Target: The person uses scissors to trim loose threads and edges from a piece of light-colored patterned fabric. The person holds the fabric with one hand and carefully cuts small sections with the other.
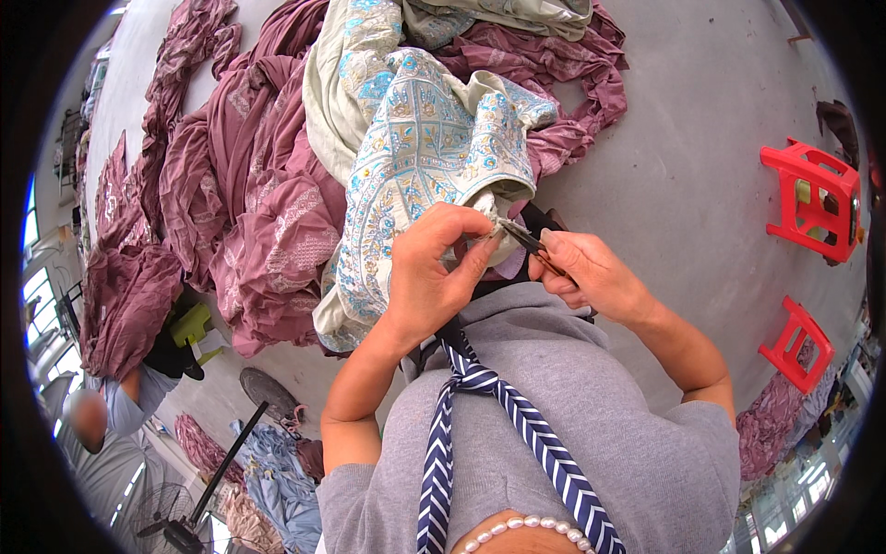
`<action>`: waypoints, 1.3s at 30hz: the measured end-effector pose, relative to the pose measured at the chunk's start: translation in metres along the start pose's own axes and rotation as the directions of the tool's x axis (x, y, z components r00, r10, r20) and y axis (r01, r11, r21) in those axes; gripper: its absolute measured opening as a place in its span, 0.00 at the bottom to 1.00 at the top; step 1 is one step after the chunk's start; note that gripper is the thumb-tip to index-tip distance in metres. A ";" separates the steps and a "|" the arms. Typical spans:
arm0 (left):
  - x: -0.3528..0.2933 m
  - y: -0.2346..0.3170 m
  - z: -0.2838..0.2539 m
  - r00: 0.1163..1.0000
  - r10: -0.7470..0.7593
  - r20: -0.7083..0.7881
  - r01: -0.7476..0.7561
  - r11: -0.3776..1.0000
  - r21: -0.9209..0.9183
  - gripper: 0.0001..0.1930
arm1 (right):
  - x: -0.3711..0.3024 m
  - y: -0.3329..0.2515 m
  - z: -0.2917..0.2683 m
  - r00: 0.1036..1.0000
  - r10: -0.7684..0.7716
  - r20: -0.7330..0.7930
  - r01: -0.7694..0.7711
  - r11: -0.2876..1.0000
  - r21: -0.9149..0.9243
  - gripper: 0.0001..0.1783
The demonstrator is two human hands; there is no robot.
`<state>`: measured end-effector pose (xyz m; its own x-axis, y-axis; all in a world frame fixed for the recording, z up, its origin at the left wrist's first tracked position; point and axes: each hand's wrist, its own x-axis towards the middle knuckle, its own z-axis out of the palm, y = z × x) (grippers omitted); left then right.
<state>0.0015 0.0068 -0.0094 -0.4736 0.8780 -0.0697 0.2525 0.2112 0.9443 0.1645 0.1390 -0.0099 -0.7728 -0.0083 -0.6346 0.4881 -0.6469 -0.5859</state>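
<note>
We look down on a wide pale grey counter (701,157) heaped with cloth. Maroon embroidered garments (258,194) spread across its left and far side, and a cream cloth (328,102) lies folded among them near the top. Two red plastic stools (817,198) sit on their sides at the right edge, one beyond the other. At the lower left another person in a light blue sleeve (125,402) bends near a dark maroon pile, with a floor fan below them.

In the middle, a pale blue embroidered garment (420,152) hangs down from the pile toward us. Our left hand (434,268) is closed on its lower edge: the grip is a tight pinch, thumb against the curled fingers, holding a small fold of the fabric just in front of our chest. Our right hand (586,272) sits just beside it, its grip closed around a small dark thread clipper (521,238) whose tip points left and meets the pinched edge of the fabric. The two hands are close together, nearly touching.

Below them we see our own grey top, a navy and white striped strap running down it, and a string of white beads at the bottom edge.
</note>
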 end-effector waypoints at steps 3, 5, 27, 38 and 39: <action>0.001 0.000 0.000 0.999 0.031 0.019 -0.031 0.999 0.023 0.07 | 0.000 -0.002 0.001 0.999 -0.026 -0.024 0.024 0.998 -0.051 0.25; 0.002 0.001 -0.001 0.998 0.056 0.027 -0.057 0.998 0.032 0.07 | -0.001 -0.004 0.002 0.997 -0.062 -0.049 0.055 0.992 -0.117 0.25; 0.004 -0.007 -0.001 0.981 0.044 0.190 -0.034 0.998 -0.056 0.07 | 0.006 -0.001 0.001 0.891 -0.452 -0.031 0.361 0.750 -0.554 0.14; 0.004 0.000 -0.001 0.994 0.032 0.100 -0.029 0.999 -0.034 0.05 | 0.013 -0.012 0.012 0.787 -0.606 -0.114 0.294 0.532 -0.794 0.10; 0.003 0.000 0.000 0.995 0.040 0.089 -0.040 0.999 -0.004 0.06 | 0.017 -0.009 0.012 0.759 -0.648 -0.071 0.336 0.483 -0.808 0.09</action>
<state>-0.0002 0.0091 -0.0094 -0.3863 0.9204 -0.0601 0.2676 0.1742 0.9477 0.1424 0.1353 -0.0092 -0.8733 0.4671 -0.1380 0.3038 0.3010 -0.9039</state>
